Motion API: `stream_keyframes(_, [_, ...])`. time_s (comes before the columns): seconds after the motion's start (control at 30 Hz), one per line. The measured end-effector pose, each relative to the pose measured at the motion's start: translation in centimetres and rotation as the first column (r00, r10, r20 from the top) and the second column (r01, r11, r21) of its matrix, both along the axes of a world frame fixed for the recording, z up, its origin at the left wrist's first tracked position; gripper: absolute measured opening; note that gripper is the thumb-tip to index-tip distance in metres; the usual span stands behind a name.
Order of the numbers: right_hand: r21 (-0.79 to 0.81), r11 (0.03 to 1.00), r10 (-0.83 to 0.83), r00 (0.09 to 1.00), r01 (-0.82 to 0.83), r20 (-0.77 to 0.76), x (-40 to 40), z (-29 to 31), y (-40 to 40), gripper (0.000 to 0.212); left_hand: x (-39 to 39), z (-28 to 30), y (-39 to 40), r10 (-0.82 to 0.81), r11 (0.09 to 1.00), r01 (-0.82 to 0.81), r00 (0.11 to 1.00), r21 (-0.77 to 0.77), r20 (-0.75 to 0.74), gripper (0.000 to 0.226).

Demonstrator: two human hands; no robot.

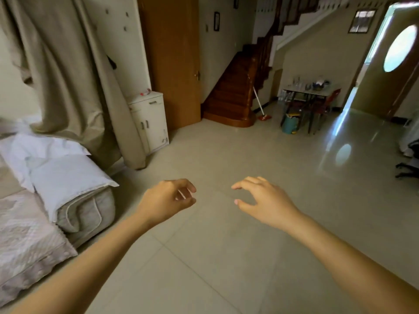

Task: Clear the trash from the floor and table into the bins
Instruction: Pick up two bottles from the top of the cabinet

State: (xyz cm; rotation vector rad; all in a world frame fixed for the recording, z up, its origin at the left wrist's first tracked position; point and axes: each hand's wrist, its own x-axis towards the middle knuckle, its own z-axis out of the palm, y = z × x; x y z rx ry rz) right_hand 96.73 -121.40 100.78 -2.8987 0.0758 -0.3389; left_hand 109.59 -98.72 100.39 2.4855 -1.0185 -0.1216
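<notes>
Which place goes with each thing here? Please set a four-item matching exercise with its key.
Things:
1. white two-door cabinet
2. teal plastic bin
3. red-headed mop with white handle
4. white pillows

Places:
A. on the bed, at left
B. leaning at the foot of the wooden staircase
C. on the floor beside the far table
D. between the beige curtain and the wooden door

Pairs: 1-D, 2-C, 3-B, 4-A

table [305, 91] items: too small to tell | bin [290, 124] contents: unclear
</notes>
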Motion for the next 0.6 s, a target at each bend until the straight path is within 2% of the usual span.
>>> stream_keyframes(0.1, [-0.014,0.994,0.107,0.994,-0.107,-0.002,10.2,0.8,-3.3,0.036,8.1,1.5,-0.8,0.1,0.994,-0.099,0.995,0.034,-0.009,0.016])
stream_keyframes(0.27, [-0.048,0.961,0.276,0.959,-0.273,0.066,28.6,2.5,-9.2,0.035,23.2,1.6,-3.8,0.306,0.951,-0.304,0.951,-0.052,0.042,0.013])
stream_keyframes(0.37, [0.005,0.963,0.267,0.957,-0.269,0.11,38.9,2.4,-13.1,0.032,32.9,1.3,-7.8,0.305,0.951,-0.303,0.952,-0.059,0.027,0.013])
stream_keyframes(0.6, [0.02,0.97,0.241,0.97,-0.242,0.035,58.1,1.4,-25.0,0.035,53.6,1.8,-23.3,0.198,0.98,-0.197,0.98,-0.026,0.032,0.015])
